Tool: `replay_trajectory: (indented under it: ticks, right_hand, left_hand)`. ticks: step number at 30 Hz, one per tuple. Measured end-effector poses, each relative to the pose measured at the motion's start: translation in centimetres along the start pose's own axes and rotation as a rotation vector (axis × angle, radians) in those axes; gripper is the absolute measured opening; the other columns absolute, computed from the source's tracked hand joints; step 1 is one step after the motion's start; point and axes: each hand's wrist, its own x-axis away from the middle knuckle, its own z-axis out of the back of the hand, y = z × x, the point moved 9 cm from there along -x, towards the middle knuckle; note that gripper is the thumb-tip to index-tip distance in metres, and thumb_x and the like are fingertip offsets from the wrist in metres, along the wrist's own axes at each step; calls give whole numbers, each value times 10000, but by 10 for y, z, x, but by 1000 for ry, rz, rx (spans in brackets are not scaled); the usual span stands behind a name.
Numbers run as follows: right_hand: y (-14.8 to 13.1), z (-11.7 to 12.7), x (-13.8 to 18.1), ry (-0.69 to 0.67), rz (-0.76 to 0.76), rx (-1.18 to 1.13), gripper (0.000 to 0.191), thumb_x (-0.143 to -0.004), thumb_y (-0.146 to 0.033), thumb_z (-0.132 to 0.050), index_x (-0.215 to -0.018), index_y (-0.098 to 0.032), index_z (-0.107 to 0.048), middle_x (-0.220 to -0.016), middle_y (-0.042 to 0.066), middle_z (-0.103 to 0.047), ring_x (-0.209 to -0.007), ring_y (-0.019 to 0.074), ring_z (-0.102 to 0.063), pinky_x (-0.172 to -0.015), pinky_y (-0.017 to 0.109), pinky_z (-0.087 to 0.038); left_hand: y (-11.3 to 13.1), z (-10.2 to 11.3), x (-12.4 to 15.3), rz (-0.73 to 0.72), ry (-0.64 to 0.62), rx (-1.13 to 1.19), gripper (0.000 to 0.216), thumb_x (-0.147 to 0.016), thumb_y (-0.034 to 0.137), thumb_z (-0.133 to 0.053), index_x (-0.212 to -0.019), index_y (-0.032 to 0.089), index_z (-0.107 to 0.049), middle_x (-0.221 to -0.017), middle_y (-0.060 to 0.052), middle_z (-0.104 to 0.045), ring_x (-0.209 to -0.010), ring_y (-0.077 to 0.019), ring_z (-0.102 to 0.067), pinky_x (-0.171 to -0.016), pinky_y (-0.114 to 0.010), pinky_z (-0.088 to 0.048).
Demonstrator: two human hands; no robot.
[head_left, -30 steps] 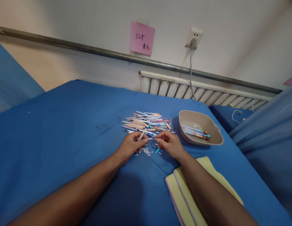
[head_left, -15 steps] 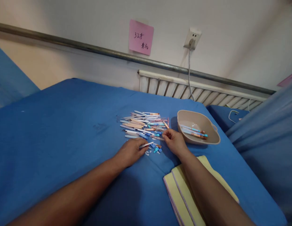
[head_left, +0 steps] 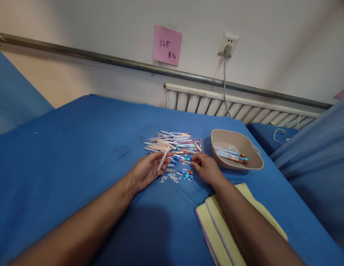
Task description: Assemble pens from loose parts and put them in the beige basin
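Note:
My left hand (head_left: pixel 146 170) lies on the blue cloth with its fingers curled round a white pen barrel (head_left: pixel 163 158), which points up and away. My right hand (head_left: pixel 206 168) rests just right of it, fingertips pinched at the near edge of a pile of pens (head_left: pixel 172 144); what they grip is too small to name. Small white and blue pen parts (head_left: pixel 178 176) are scattered on the cloth between the two hands.
A beige bowl (head_left: pixel 253 159) holding a few pens stands to the right of the pile. A folded yellow cloth (head_left: pixel 213 229) lies under my right forearm. Behind the blue-covered table (head_left: pixel 77 155) are a radiator (head_left: pixel 244 109), a wall socket (head_left: pixel 228 44) and a pink note (head_left: pixel 167 45).
My left hand has turned palm-up and lifted the white barrel from flat on the cloth to pointing away. My right hand has drawn back slightly from the pile.

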Motion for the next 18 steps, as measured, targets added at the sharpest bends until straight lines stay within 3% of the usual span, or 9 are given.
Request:
replay_trajectory:
  ticks: [3,7,13,18]
  right_hand:
    - [-1,1,0,3,3,4,108,-786,-184,-543,-851,-202,-627,-799,28,-644,-724,160,-572,-673,275,-421]
    - [-2,3,2,14,8,-3,105,-797,-198,-527,-836,-205,-624,-784,23,-641,-724,161,-574,-663,267,-417]
    - [0,4,-1,63,3,-53,124,-819,-223,-506,-843,-208,-627,-805,31,-650,-750,176,-585,-685,283,-433]
    - [-41,38,19,230,159,-291,132,-848,-254,-503,-881,-224,-628,-872,54,-650,-806,195,-594,-741,330,-463]
  left_hand:
    - [-6,-2,-1,59,-37,127,223,-841,204,-497,-962,95,-648,-732,-68,-611,-565,-100,-542,-456,-174,-422]
    - [-5,1,-2,29,-24,148,152,-829,126,-531,-924,88,-643,-743,-76,-634,-591,-111,-588,-530,-203,-498]
    - [16,13,2,-67,37,179,165,-819,55,-535,-947,94,-632,-798,-76,-668,-627,-115,-624,-583,-222,-541]
    - [34,22,5,-155,56,218,122,-826,60,-533,-899,97,-624,-746,-53,-654,-583,-90,-606,-549,-186,-527]
